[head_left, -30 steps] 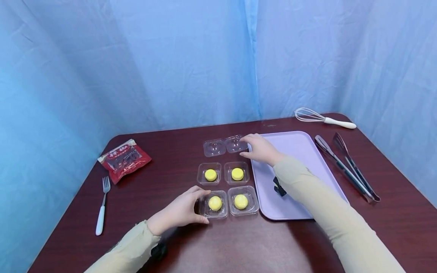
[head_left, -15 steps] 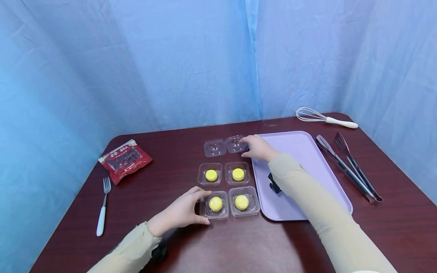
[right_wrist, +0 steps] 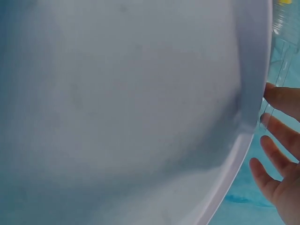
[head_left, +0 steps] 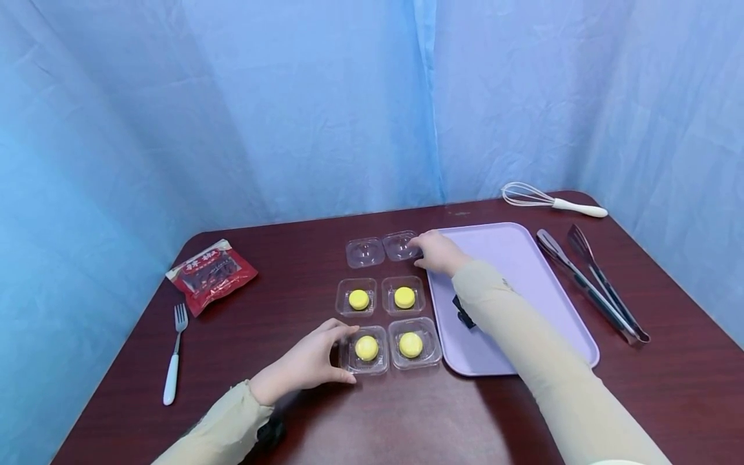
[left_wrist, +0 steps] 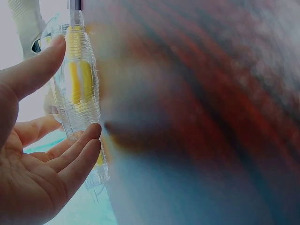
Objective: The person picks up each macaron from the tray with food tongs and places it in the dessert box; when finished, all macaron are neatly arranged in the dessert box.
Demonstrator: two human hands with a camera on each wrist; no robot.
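Four-cornered clear plastic boxes, several of them, stand in two rows, each with a round yellow cake inside. My left hand [head_left: 308,358] holds the near-left box [head_left: 379,368], thumb at its front corner and fingers at its back corner. In the left wrist view that box [left_wrist: 77,110] shows between thumb and fingers. Behind the rows lie two clear domed lids. My right hand [head_left: 440,252] pinches the right lid [head_left: 398,247] at its right edge. The left lid [head_left: 365,252] lies beside it. In the right wrist view, my thumb and forefinger meet at a clear edge [right_wrist: 284,65].
A lilac tray [head_left: 546,323] lies under my right forearm. Tongs [head_left: 599,290] and a whisk [head_left: 552,201] lie right of and behind it. On the left are a red food packet [head_left: 212,274] and a fork [head_left: 174,361]. A blue curtain [head_left: 314,110] hangs behind the table.
My right thumb and fingers have drawn closer together at the right lid's edge, and the right forearm has shifted slightly left. My left hand and the boxes stay put.
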